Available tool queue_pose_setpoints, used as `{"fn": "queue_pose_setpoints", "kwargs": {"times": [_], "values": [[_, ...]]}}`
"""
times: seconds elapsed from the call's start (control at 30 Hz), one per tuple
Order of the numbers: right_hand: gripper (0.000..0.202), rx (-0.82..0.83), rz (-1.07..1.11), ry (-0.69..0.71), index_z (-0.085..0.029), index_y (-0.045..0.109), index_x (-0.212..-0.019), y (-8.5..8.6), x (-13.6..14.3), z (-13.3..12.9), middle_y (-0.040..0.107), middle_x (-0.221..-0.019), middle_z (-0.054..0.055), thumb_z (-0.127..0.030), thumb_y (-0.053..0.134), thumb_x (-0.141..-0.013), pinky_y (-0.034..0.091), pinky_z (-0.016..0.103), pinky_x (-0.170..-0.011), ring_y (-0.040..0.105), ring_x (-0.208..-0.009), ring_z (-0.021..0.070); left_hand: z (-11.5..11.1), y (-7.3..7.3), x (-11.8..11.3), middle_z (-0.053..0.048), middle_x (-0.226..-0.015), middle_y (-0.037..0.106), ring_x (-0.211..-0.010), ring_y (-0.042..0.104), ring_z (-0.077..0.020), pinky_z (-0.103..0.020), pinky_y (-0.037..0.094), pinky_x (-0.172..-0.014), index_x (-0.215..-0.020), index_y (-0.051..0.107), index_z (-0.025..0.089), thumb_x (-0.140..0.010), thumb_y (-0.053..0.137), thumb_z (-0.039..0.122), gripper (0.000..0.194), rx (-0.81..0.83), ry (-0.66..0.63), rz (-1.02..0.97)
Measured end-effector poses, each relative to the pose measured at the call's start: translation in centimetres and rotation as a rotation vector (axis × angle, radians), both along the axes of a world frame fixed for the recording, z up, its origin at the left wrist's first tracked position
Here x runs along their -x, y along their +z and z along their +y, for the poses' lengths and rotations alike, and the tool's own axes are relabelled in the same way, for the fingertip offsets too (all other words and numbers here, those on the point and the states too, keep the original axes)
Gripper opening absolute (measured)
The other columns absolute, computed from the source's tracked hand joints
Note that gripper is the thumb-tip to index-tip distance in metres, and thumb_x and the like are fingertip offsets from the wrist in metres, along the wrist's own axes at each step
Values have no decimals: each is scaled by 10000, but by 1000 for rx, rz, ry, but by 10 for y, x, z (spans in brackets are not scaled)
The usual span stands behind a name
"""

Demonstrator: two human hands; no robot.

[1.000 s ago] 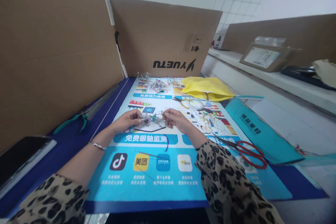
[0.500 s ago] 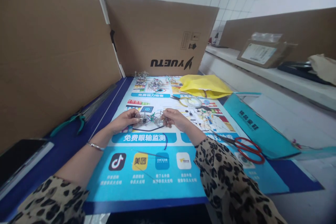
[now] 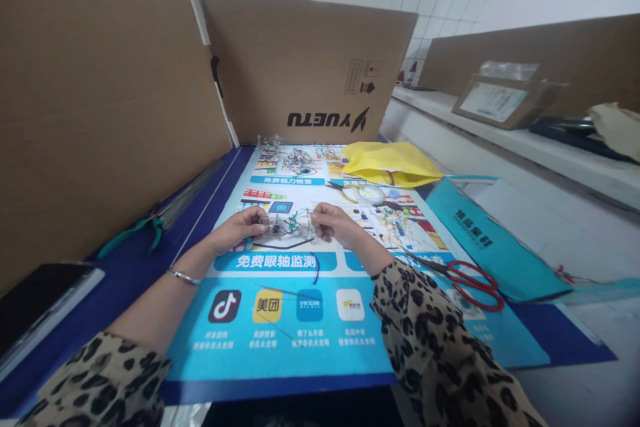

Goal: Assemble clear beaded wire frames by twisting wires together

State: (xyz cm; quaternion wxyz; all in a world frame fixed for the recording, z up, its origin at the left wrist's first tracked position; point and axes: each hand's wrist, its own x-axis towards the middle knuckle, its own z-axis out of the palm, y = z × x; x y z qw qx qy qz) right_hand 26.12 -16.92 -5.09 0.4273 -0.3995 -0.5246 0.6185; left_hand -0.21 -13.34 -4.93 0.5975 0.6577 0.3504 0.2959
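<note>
Over the middle of the printed sheet (image 3: 280, 367), both hands pinch a small piece of fine wire (image 3: 291, 223) with green bits in it and clear, shiny parts. My left hand (image 3: 246, 225) grips its left end between thumb and fingers. At the other end, my right hand (image 3: 334, 224) is closed with thumb and forefinger together on it. Its exact make is too small to tell. Beneath the hands a short purple cord (image 3: 317, 270) lies on the sheet. Two thin needle-like rods (image 3: 285, 291) rest nearer to me.
Red-handled scissors (image 3: 475, 283) lie right of my right forearm. Behind the hands are yellow-handled snips (image 3: 345, 193), wire bundles (image 3: 300, 159) and a yellow pouch (image 3: 393, 163). Teal-handled pliers (image 3: 155, 233) lie left. Cardboard walls (image 3: 300, 60) stand at the back and left.
My right hand has shifted very slightly up and away from my left hand, and the wire piece between them has turned a little. Otherwise the scene looks the same.
</note>
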Motion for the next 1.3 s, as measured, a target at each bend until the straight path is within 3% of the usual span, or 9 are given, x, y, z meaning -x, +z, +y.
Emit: {"fn": "queue_pose_setpoints", "kwargs": {"times": [0.37,0.63,0.93,1.13,1.3], "values": [[306,-13,-54,-100,-208,468,-715,1,3,0,522,-473,-70,-441,665,-707,237,163,-317,382,-347,59,-3,-1,-11,33,-671,569,-580,521,-75,-194,409,-553,-807,473,165,-688,703,298,291,-9,33,-53],[320,-85,-59,-235,-213,417,-672,13,26,-9,353,-441,-110,-432,649,-698,184,170,-367,297,-378,48,-10,1,-26,44,-683,541,-614,528,-86,-223,432,-606,-785,455,167,-701,693,335,303,-66,45,-94],[304,-243,-166,-277,-208,433,-654,-1,38,-5,348,-521,-85,-441,611,-735,240,199,-427,294,-462,69,-10,-10,-32,38,-697,549,-646,546,-108,-262,456,-662,-803,457,177,-771,608,326,215,-139,-14,-2],[341,-73,-10,-263,-215,429,-680,5,24,-4,350,-496,-102,-461,665,-686,173,176,-367,284,-394,48,-5,1,-19,29,-702,564,-606,517,-90,-215,416,-590,-796,478,173,-745,627,318,214,-125,32,21],[367,66,99,-280,-213,434,-704,7,13,-1,429,-551,-96,-440,715,-640,195,151,-359,358,-398,37,2,2,-7,45,-645,525,-550,474,-73,-195,382,-538,-787,499,177,-729,638,286,186,-121,25,60]]}}
